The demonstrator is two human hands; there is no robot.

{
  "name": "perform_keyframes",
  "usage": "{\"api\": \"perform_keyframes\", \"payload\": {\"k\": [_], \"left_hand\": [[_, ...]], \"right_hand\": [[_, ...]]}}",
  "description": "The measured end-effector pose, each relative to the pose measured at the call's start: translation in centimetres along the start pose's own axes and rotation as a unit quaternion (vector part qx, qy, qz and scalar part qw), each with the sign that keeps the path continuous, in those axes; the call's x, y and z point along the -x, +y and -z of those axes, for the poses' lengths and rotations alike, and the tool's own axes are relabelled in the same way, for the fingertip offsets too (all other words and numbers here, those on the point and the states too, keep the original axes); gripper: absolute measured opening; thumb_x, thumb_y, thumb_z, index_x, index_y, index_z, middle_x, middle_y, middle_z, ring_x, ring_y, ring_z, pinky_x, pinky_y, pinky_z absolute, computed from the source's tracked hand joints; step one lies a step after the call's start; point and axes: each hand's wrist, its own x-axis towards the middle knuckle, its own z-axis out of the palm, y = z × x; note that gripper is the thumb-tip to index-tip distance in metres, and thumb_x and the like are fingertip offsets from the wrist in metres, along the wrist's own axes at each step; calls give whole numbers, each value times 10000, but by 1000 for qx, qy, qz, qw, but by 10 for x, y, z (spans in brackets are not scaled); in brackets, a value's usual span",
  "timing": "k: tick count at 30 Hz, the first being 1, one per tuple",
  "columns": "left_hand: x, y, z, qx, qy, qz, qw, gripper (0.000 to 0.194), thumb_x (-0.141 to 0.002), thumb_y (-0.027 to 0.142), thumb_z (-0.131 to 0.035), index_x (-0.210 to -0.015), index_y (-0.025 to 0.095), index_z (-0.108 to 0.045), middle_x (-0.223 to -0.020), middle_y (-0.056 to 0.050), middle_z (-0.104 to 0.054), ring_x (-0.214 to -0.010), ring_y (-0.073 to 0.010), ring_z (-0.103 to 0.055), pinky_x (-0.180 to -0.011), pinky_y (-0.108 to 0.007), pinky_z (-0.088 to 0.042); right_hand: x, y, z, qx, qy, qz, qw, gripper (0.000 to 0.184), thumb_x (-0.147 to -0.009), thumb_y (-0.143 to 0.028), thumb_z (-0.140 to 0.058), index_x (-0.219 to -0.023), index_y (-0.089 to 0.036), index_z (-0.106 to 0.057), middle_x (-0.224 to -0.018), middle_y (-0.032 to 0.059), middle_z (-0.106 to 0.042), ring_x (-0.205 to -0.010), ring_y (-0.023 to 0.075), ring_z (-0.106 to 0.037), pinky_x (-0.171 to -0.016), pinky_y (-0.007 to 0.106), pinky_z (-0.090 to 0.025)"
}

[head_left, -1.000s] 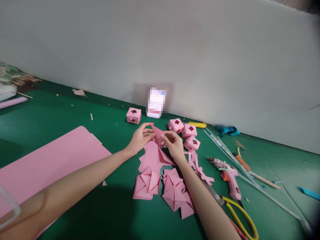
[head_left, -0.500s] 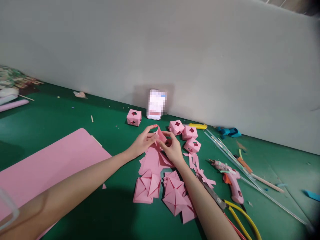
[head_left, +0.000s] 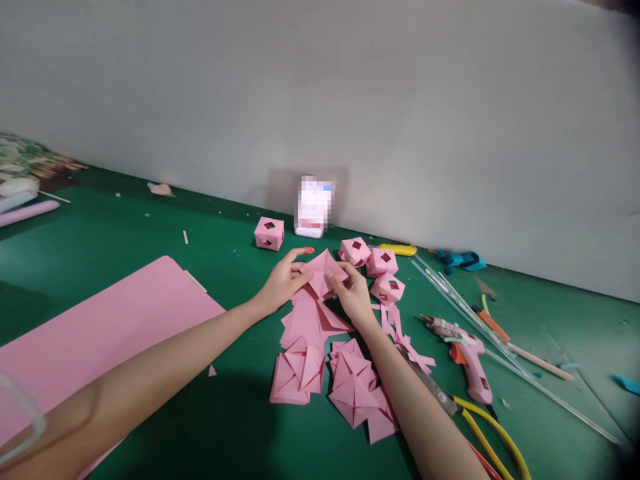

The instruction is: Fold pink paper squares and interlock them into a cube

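Creased pink paper square (head_left: 324, 268), one, raised between our hands. Leftmost, one large smooth card sheet (head_left: 125, 327); one diamond-holed paper box (head_left: 269, 235); our left hand (head_left: 281, 285), right hand (head_left: 356, 293), thumbs and fingers pinched closed on square; three clustered boxes (head_left: 376, 265); one plastic glue gun (head_left: 473, 363).

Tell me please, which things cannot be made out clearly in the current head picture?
Head view:
Folded paper: the spots beneath the fingers.
Phone: its screen content, blurred into coarse blocks.
Scissors: the handle's end, cut off by the bottom edge.
Large pink sheet: its full extent, cut off by the left edge and partly covered by the left forearm.
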Motion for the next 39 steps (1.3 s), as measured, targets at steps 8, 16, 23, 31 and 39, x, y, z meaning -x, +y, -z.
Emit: {"api": "perform_keyframes", "payload": {"k": [8,16,23,31,39], "left_hand": [[0,6,-1,35,36,28,998,425,-822,329,-683,-1210,203,-566,-733,-1,-673,-639,-153,-628,-606,-246,-465],[-1,4,0,45,41,15,998,458,-781,284,-717,-1204,200,-566,-1181,-88,-675,-840,-160,-663,-740,-269,-507],[1,10,-1,74,33,30,996,518,-753,150,-619,-1258,197,-512,-1003,-64,-742,-792,-161,-671,-688,-257,-492],[-1,11,-1,143,55,29,988,516,-677,89,-529,-1184,174,-482,-950,-57,-759,-627,-124,-648,-624,-258,-506],[-2,8,-1,121,73,27,990,528,-666,142,-712,-1168,173,-551,-1027,-63,-710,-803,-152,-689,-762,-286,-535]], "right_hand": [[-1,-4,1,-111,-10,-38,993,381,-803,-546,-658,-986,-213,-625,-601,-43,-575,-477,148,-574,-520,291,-537],[-1,-7,2,-84,-29,-24,996,323,-775,-481,-688,-952,-211,-668,-581,-43,-568,-457,122,-511,-471,257,-471],[0,-8,4,-93,-33,-8,995,226,-783,-317,-627,-948,-229,-755,-796,1,-694,-540,110,-561,-533,243,-489],[0,-7,5,-109,-56,-11,992,274,-820,-357,-621,-1011,-217,-758,-754,21,-731,-659,169,-680,-591,268,-531],[-2,-6,1,-137,-21,-52,989,465,-849,-588,-594,-1071,-193,-697,-740,45,-732,-669,208,-720,-538,271,-533]]}}
